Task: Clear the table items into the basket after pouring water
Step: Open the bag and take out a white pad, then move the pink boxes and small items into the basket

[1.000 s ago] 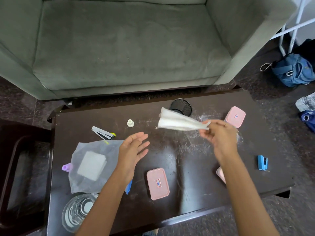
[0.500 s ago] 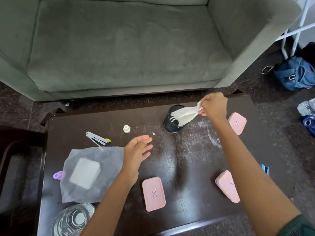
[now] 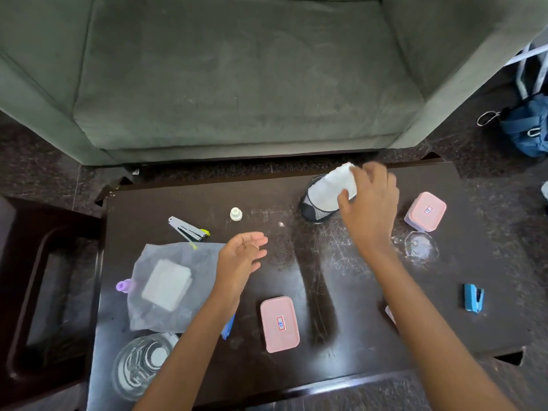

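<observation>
A grey-green sofa (image 3: 237,84) fills twelve o'clock — a blue bag (image 3: 526,129) lies on the dark speckled floor (image 3: 462,143) at two o'clock, white rack legs (image 3: 530,69) just above it.

We are in a home living room, by the look of it. A wide grey-green upholstered sofa (image 3: 237,75) fills the far side, its seat cushion worn and its arms rising at left and right. Just near of it stands a low dark wooden coffee table (image 3: 341,292), its top scratched and strewn with small household things. The floor (image 3: 44,161) between them is dark speckled stone. At the left we see a dark wooden side piece (image 3: 44,292) beside the table, and at the far right a blue bag (image 3: 527,129) lies on the floor beside a white metal frame (image 3: 530,63).
</observation>
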### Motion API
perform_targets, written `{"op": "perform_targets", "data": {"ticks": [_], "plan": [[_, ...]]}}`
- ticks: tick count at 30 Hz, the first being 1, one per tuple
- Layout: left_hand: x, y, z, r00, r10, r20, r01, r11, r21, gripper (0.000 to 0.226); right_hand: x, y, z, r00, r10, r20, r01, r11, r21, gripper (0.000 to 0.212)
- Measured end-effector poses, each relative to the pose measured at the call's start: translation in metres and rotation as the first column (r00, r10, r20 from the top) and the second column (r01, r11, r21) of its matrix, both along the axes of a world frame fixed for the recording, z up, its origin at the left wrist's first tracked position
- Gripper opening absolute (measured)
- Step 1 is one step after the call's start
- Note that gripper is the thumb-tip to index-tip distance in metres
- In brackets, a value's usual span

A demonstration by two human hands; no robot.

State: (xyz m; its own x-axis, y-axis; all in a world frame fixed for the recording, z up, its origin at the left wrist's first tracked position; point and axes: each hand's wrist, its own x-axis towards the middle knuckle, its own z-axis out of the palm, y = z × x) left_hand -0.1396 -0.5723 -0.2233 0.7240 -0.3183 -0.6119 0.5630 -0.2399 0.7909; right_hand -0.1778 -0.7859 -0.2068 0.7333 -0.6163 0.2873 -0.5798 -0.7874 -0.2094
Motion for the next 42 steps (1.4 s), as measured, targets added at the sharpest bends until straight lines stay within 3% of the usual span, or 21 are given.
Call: {"op": "perform_targets", "data": {"ticks": [5,8,10,12,14,15,18,23,33,37,39,42], "plan": [[-0.004,0.049,0.004,0.981,-0.123,0.151,0.109,0.989,0.101,0.029,-0.043,0.103,-0.023,0.984,0.161,0.073,-0.166,0.983,0.077,0.030],[-0.012,0.093,-0.003,0.895,-0.341,0.289,0.237,0.910,0.341,0.029,-0.063,0.160,-0.043,0.971,0.239,0.014,-0.238,0.959,0.153,0.032],[-0.019,0.130,-0.006,0.762,-0.549,0.344,0.249,0.739,0.626,0.031,-0.072,0.193,-0.050,0.957,0.287,-0.033,-0.277,0.945,0.174,0.032],[-0.026,0.161,-0.006,0.655,-0.727,0.206,0.242,0.460,0.854,0.062,-0.079,0.217,-0.057,0.949,0.305,-0.081,-0.285,0.938,0.197,0.030],[-0.035,0.189,-0.006,0.638,-0.770,-0.002,0.341,0.280,0.897,0.091,-0.085,0.235,-0.065,0.950,0.280,-0.137,-0.243,0.941,0.236,0.031],[-0.039,0.200,-0.007,0.644,-0.762,-0.061,0.397,0.265,0.879,0.100,-0.088,0.242,-0.070,0.951,0.248,-0.186,-0.197,0.946,0.257,0.035],[-0.051,0.214,-0.012,0.670,-0.737,-0.090,0.461,0.318,0.829,0.112,-0.098,0.242,-0.084,0.943,0.085,-0.320,0.014,0.956,0.293,0.055],[-0.059,0.217,-0.013,0.692,-0.722,0.002,0.389,0.375,0.842,0.095,-0.105,0.222,-0.097,0.868,-0.148,-0.474,0.344,0.867,0.359,0.078],[-0.060,0.200,0.037,0.617,-0.767,0.176,0.328,0.454,0.828,0.093,-0.128,0.258,-0.098,0.919,-0.067,-0.388,0.265,0.835,0.482,0.079],[-0.052,0.157,0.053,0.618,-0.738,0.270,0.313,0.546,0.777,0.096,-0.133,0.271,-0.094,0.923,-0.078,-0.377,0.266,0.837,0.479,0.097],[-0.047,0.129,0.054,0.644,-0.706,0.296,0.312,0.596,0.740,0.095,-0.129,0.251,-0.085,0.942,-0.192,-0.275,0.316,0.783,0.536,0.100],[-0.039,0.085,0.050,0.656,-0.698,0.286,0.345,0.615,0.709,0.088,-0.115,0.194,-0.069,0.918,-0.397,0.008,0.262,0.621,0.739,0.093]]}}
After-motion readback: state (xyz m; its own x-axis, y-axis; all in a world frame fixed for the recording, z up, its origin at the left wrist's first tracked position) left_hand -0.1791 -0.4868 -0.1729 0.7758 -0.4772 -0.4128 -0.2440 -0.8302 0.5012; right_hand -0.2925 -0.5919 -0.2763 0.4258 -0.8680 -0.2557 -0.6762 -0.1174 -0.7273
